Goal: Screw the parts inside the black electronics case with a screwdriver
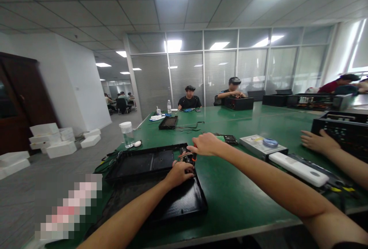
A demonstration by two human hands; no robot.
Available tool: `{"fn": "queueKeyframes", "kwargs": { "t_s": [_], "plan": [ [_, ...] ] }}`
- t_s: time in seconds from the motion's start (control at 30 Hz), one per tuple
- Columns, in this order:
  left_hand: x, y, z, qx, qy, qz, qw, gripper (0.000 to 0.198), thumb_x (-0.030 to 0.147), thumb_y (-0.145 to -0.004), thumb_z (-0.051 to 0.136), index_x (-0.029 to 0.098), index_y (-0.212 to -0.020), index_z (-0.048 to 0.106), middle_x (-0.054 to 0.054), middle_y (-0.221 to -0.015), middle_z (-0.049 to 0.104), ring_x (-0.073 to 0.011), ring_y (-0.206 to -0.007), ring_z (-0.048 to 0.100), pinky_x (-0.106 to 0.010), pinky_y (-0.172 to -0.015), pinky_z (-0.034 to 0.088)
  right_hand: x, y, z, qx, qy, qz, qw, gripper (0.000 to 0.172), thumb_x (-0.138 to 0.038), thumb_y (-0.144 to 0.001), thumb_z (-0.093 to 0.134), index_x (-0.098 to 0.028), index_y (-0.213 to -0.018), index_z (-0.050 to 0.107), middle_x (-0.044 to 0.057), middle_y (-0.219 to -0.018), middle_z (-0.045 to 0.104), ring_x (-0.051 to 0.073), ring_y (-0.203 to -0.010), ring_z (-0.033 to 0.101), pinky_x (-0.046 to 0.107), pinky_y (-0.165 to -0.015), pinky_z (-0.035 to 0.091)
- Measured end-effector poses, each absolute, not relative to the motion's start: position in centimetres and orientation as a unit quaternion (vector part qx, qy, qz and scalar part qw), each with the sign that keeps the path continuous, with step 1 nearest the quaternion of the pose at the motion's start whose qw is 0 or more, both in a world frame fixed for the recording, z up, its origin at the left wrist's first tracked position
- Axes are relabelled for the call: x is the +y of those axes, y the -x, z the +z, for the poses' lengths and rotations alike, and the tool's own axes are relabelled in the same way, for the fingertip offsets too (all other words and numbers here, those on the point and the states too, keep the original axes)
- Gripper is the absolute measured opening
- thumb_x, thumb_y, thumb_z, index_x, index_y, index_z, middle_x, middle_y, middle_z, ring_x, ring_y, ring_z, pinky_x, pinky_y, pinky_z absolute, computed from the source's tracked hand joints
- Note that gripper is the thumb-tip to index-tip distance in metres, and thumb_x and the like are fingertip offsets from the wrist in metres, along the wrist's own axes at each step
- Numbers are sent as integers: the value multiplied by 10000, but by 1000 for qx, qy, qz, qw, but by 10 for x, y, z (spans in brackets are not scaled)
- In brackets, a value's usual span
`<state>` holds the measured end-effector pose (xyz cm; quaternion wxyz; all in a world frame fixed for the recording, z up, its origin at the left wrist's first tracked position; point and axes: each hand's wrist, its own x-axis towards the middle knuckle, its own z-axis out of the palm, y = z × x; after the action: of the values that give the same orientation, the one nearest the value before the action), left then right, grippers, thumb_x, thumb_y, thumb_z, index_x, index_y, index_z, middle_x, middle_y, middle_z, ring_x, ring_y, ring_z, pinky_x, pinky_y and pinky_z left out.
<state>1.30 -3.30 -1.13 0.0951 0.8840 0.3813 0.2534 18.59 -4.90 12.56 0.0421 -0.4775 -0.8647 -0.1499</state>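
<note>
A shallow black metal casing (186, 199) lies on the green table in front of me. My right hand (208, 144) is closed around a screwdriver (194, 158) with a red and black handle, held upright over the casing's right side. Just below it, my left hand (178, 174) has its fingers bent against a small dark part with wires (184, 156). My fingers hide much of that part and the screwdriver's tip.
Right of my arm sit a silver box (253, 143) with a blue roll (270, 142) on it and a white bar (299, 169). A co-worker's hand (320, 142) touches a black case (342, 130). Beyond the casing's left corner stands a lidded jar (127, 136). Two people sit across the table (227, 118).
</note>
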Motion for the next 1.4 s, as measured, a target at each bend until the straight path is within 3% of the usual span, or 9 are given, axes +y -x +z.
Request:
{"fn": "queueKeyframes", "kwargs": {
  "t_s": [0.23, 0.4, 0.53, 0.73, 0.87, 1.0, 1.13, 1.27, 1.4],
  "plan": [
    [-33, -12, -12, 378, -888, 247, 87, 180, 261, -726, 642, 186, -889, 629, -14, -812, 660, -152, -786, 580, -253, -757, 364, -39, -209, 115, -882, 442, -124, 106, 524, -546, -840, 299, -152, -708, 618, 111, -706, 643, 216, -715, 598, 279, -617, 376],
    [-31, -11, -14, 345, -902, 251, 69, 147, 250, -747, 622, 185, -878, 634, -17, -831, 650, -147, -801, 564, -246, -765, 374, -10, -252, 64, -836, 425, 119, 324, 428, -508, -814, 364, -157, -625, 521, -9, -518, 509, 117, -496, 490, 230, -508, 371],
    [-34, -11, -13, 290, -922, 254, 30, 118, 249, -803, 554, 184, -848, 641, -30, -834, 636, -148, -830, 539, -255, -789, 376, 20, -290, 2, -588, 436, 359, 580, 348, -502, -788, 396, -173, -694, 460, -82, -413, 355, 92, -364, 378, 228, -419, 390],
    [-41, -11, -13, 215, -962, 165, -3, 189, 271, -846, 481, 183, -836, 648, -55, -781, 631, -167, -810, 528, -275, -783, 381, 34, -307, -17, -341, 388, 498, 696, 187, -360, -799, 449, -184, -752, 489, -32, -539, 509, 85, -429, 478, 192, -411, 424],
    [-48, -9, -7, 189, -966, 168, -52, 274, 366, -868, 433, 161, -957, 592, -90, -907, 607, -190, -895, 510, -308, -835, 361, 23, -287, -3, -395, 312, 525, 687, 125, -303, -768, 513, -192, -826, 506, 19, -769, 609, 106, -584, 570, 225, -527, 488],
    [-53, -1, 20, 205, -961, 153, -107, 332, 395, -852, 448, 168, -1089, 501, -117, -1056, 539, -214, -959, 498, -318, -840, 359, -3, -261, 9, -542, 286, 480, 628, 140, -261, -702, 565, -187, -730, 450, -14, -708, 552, 107, -563, 546, 238, -535, 461],
    [-46, 31, 49, 310, -935, 136, -100, 284, 382, -864, 417, 173, -1047, 473, -79, -953, 565, -189, -857, 537, -265, -745, 385, -63, -238, 21, -788, 309, 354, 399, 201, -328, -806, 426, -169, -688, 463, -3, -660, 530, 91, -478, 473, 225, -483, 390],
    [-29, 84, 49, 423, -898, 114, -41, 302, 444, -854, 402, 170, -951, 484, -40, -825, 579, -161, -728, 541, -230, -644, 378, -135, -217, 17, -945, 276, 115, 130, 300, -279, -732, 539, -169, -1010, 524, 76, -921, 593, 179, -797, 555, 261, -674, 394],
    [-16, 123, 26, 474, -876, 74, 50, 306, 444, -821, 446, 158, -889, 535, -19, -786, 576, -143, -696, 532, -213, -616, 381, -167, -216, 1, -939, 336, 20, 77, 248, -211, -708, 522, -198, -955, 532, 53, -863, 609, 186, -739, 571, 264, -617, 364]
  ]
}}
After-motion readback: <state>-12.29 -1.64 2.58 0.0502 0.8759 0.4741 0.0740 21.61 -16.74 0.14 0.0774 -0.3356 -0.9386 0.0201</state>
